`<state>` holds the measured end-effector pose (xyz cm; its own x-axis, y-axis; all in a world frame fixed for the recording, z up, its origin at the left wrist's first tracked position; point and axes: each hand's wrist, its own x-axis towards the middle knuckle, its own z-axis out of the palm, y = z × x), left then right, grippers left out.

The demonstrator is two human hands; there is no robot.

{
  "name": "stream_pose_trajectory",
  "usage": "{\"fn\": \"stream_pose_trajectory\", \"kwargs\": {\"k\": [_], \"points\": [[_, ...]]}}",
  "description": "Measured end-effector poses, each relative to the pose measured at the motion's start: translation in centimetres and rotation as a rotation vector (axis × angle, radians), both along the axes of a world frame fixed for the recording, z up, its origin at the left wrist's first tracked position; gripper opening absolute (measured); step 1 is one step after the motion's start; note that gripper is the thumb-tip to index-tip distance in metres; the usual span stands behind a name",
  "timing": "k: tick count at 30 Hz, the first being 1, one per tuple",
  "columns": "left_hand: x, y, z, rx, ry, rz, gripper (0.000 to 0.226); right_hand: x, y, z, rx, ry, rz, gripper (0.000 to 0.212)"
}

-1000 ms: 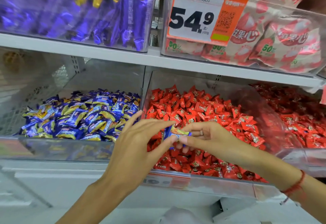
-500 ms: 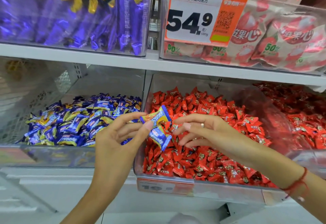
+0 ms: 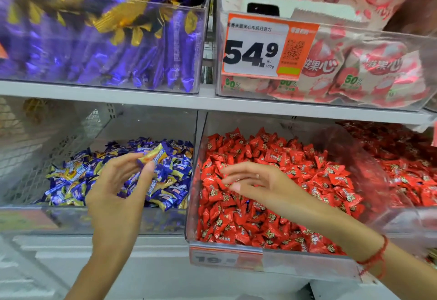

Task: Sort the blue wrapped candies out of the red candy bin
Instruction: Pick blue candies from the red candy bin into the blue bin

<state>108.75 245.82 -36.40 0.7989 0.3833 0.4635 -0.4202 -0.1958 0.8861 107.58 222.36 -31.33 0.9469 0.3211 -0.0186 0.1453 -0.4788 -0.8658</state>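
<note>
Head view: left hand (image 3: 113,188) carried blue candy (image 3: 155,154) over blue bin (image 3: 28,214).

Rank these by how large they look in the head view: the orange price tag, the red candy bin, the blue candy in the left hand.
1. red candy bin
2. orange price tag
3. blue candy, pinched by the left hand

Bright, even store lighting, barely any shadows. Soft glare on the clear bin fronts (image 3: 399,221) around 4 o'clock. Kinda blurry overall, stretched toward 10 and 2 o'clock.
</note>
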Motion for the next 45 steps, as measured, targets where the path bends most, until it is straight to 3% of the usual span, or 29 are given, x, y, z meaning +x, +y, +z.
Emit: {"fn": "stream_pose_trajectory", "kwargs": {"k": [3,6,9,11,14,20,24,30,37,41,45], "points": [[0.3,0.5,-0.9,0.303,0.1,-0.025,0.038,-1.2,-2.3,-1.4,-0.26,-0.207,-0.079,0.024],[0.2,-0.7,-0.9,0.546,-0.013,-0.121,0.047,-3.1,-4.4,-2.2,-0.473,-0.406,-0.176,0.032],[-0.1,-2.0,-0.8,0.861,-0.167,-0.285,0.051,-5.4,-6.6,-2.8,-0.591,-0.437,-0.154,0.047],[-0.1,-2.3,-1.1,1.054,-0.269,-0.359,0.052,-7.2,-7.7,-3.4,-0.695,-0.391,-0.025,0.044],[-0.1,-1.9,-1.3,1.186,-0.395,-0.343,0.053,-9.1,-9.0,-4.6,-0.792,-0.455,0.035,0.036],[-1.0,-1.1,-1.8,1.166,-0.582,-0.316,0.046,-8.8,-9.8,-4.3,-0.788,-0.442,-0.016,0.029],[-1.0,-1.8,-1.5,1.194,-0.551,-0.241,0.052,-7.7,-10.1,-3.7,-0.829,-0.461,-0.033,0.039],[0.1,-2.4,-0.4,1.337,-0.506,-0.153,0.057,-6.0,-10.5,-4.5,-0.782,-0.51,-0.109,0.015],[0.2,-2.7,0.0,1.463,-0.429,-0.18,0.065,-6.3,-10.1,-5.6,-0.7,-0.48,-0.238,0.022],[-0.9,-3.5,0.3,1.313,-0.343,-0.121,0.052,-5.8,-9.3,-3.5,-0.559,-0.438,-0.214,0.02],[-0.2,-4.2,0.3,1.184,-0.185,-0.048,0.052,-3.5,-7.4,-1.0,-0.646,-0.49,-0.147,0.026]]}}
